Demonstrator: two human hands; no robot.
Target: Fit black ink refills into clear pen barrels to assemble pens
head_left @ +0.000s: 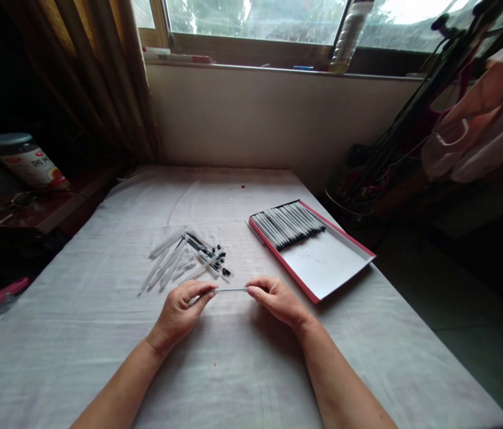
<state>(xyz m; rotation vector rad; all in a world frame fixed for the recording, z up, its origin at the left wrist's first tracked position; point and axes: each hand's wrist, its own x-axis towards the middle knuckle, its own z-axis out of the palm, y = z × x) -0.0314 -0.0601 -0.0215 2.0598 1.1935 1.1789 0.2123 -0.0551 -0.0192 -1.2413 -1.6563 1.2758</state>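
Observation:
Between my two hands, level over the near middle of the table, is a slim translucent pen barrel. My left hand pinches its left end between thumb and fingers. At the other end, my right hand is closed in a pinch too, its fingers hiding that tip. Just beyond my left hand lies a loose pile of clear pen barrels, mixed with dark refills and small black pen parts. Right of the pile, a shallow red-edged box lid holds a row of pens with black ends.
A pale cloth covers the table. A small red bit lies near its far edge. Behind are a wall and a window sill with a plastic bottle. At left a labelled jar stands on a side surface; clothes hang at right.

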